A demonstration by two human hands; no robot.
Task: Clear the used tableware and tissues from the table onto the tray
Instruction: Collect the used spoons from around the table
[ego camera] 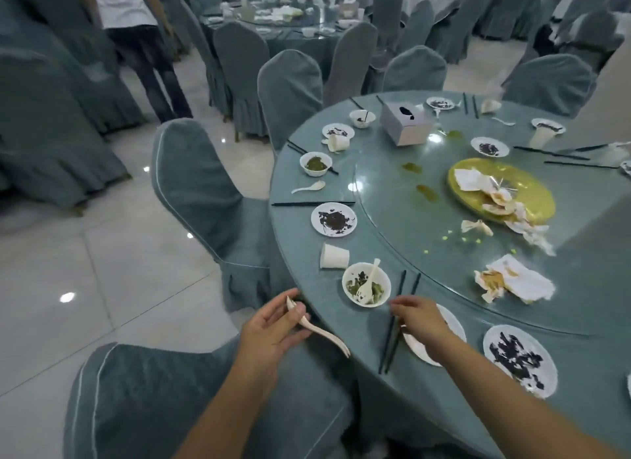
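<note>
My left hand (273,329) holds a cream plastic spoon (321,332) just off the near edge of the round table (580,288). My right hand (421,322) hovers over a white plate (454,322), fingers curled beside a pair of black chopsticks (392,329); whether it pinches them is unclear. Ahead stands a white bowl (366,284) with green scraps and a spoon in it. A tipped paper cup (334,256) lies behind it. Crumpled tissues (515,281) lie to the right. A yellow tray (526,189) on the glass turntable holds tissues.
Several dirty plates, such as the near right one (519,358), bowls, spoons and chopsticks ring the table. A tissue box (404,124) stands at the far side. Covered chairs (205,199) crowd the table's left and near side. A person (143,42) stands far left.
</note>
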